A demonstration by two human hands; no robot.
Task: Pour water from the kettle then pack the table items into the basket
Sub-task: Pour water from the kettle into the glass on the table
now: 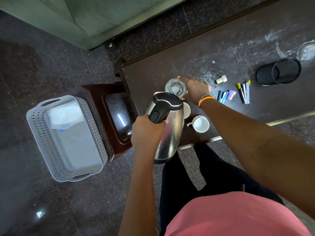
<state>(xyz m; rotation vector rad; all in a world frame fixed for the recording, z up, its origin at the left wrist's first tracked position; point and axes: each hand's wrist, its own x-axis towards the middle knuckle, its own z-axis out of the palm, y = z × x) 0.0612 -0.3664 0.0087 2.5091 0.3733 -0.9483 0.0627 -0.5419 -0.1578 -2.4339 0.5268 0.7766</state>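
Your left hand (146, 129) curls its fingers around the handle of one steel kettle (167, 128). Your right hand (196, 88) wraps one glass (175, 87) near the tabletop's (170, 68) left edge. One white cup (201, 124) sits by the near edge; one basket (66, 137) stands apart.

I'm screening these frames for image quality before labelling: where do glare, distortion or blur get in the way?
Head view: bright reflections streak the steel kettle and the glossy floor; wide-angle distortion bends the table edges and the basket; the glass by the right hand shows shimmering highlights; the left hand looks sharp.

dark speckled floor tiles (34, 79), brown stool (109, 116), pale green wall (95, 16)
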